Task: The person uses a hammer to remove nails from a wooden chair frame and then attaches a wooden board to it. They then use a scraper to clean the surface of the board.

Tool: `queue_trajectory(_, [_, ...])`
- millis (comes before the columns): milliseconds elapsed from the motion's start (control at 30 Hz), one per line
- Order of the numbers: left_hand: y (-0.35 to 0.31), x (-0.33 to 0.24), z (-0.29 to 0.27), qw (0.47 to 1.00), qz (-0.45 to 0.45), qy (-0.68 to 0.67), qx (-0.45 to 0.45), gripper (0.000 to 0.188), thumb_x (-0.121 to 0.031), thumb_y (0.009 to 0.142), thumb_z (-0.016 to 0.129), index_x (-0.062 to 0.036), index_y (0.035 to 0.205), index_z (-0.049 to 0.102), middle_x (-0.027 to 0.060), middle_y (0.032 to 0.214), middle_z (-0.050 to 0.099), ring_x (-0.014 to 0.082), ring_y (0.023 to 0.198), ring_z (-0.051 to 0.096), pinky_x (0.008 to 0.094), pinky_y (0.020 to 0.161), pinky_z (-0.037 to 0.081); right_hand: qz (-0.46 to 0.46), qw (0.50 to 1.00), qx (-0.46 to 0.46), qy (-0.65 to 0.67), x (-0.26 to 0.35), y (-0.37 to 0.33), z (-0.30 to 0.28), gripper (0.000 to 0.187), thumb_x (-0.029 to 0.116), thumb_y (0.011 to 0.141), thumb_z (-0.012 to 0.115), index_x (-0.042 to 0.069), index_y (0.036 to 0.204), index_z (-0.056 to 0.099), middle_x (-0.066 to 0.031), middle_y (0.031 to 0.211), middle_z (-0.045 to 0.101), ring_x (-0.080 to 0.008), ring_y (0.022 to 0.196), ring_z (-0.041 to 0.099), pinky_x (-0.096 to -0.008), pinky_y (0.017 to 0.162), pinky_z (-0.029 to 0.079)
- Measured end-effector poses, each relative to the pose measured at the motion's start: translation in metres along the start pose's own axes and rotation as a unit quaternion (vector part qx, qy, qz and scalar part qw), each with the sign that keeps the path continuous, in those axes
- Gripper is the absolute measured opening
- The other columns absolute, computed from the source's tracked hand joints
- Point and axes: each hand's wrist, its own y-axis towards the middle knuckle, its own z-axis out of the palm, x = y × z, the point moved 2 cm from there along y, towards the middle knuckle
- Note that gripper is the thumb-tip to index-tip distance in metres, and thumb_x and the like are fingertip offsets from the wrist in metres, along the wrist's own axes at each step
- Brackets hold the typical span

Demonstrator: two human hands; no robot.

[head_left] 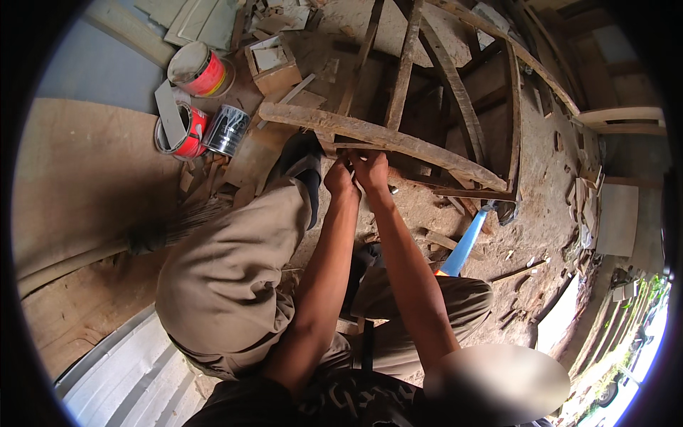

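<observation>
A worn wooden frame (398,139) of rough beams lies in front of me, its slats running away to the far side. Close together at the near beam are my left hand (341,178) and my right hand (371,172). Both have their fingers bent and pinched at the beam's lower edge, beside a thin wood strip (359,146). Whatever is between the fingertips is too small or hidden to make out. To the right of my right knee, a long tapered blue tool (466,242), like a saw blade, leans with its narrow tip by the frame's corner.
Two red-labelled paint cans (208,73) and a dark can (226,131) stand at the far left, near a small box (276,67). Wood scraps (445,240) litter the dirt floor. A plywood panel (85,164) is on the left, corrugated metal sheet (121,377) below it.
</observation>
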Motion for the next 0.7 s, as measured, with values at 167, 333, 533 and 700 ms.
queue_trajectory(167, [0.005, 0.003, -0.001, 1.0, 0.019, -0.008, 0.003, 0.015, -0.006, 0.083, 0.068, 0.0051, 0.093, 0.067, 0.0082, 0.093, 0.066, 0.0165, 0.082, 0.061, 0.0282, 0.071, 0.05, -0.014, 1.0, -0.015, 0.003, -0.003, -0.005, 0.003, 0.026, 0.025, 0.081, 0.065, 0.002, 0.092, 0.07, -0.0181, 0.087, 0.07, -0.0334, 0.085, 0.068, -0.0396, 0.076, 0.052])
queue_trajectory(333, [0.022, 0.007, -0.009, 0.998, 0.042, -0.014, 0.041, 0.013, -0.006, 0.083, 0.068, 0.0056, 0.088, 0.067, 0.0085, 0.09, 0.066, 0.0165, 0.082, 0.062, 0.0284, 0.073, 0.051, 0.0, 0.999, -0.03, 0.014, -0.003, -0.01, 0.007, 0.026, 0.024, 0.08, 0.065, 0.001, 0.091, 0.07, -0.0194, 0.087, 0.069, -0.0344, 0.085, 0.068, -0.04, 0.078, 0.051])
queue_trajectory(533, [0.012, 0.006, -0.006, 0.999, 0.027, -0.003, 0.034, 0.014, -0.006, 0.084, 0.065, 0.0068, 0.09, 0.067, 0.0099, 0.092, 0.066, 0.0179, 0.083, 0.062, 0.0295, 0.073, 0.051, 0.016, 0.998, -0.053, 0.027, -0.006, -0.011, 0.004, 0.028, 0.025, 0.079, 0.065, 0.0, 0.09, 0.07, -0.0206, 0.087, 0.069, -0.0353, 0.086, 0.068, -0.0399, 0.078, 0.051])
queue_trajectory(700, [0.011, 0.003, -0.006, 0.999, 0.034, 0.001, 0.034, 0.014, -0.006, 0.085, 0.064, 0.0059, 0.092, 0.066, 0.011, 0.094, 0.066, 0.02, 0.084, 0.062, 0.0318, 0.076, 0.051, -0.003, 0.999, -0.041, 0.016, -0.005, -0.009, 0.006, 0.028, 0.024, 0.079, 0.064, 0.0, 0.092, 0.07, -0.021, 0.088, 0.069, -0.0353, 0.087, 0.068, -0.0406, 0.079, 0.051])
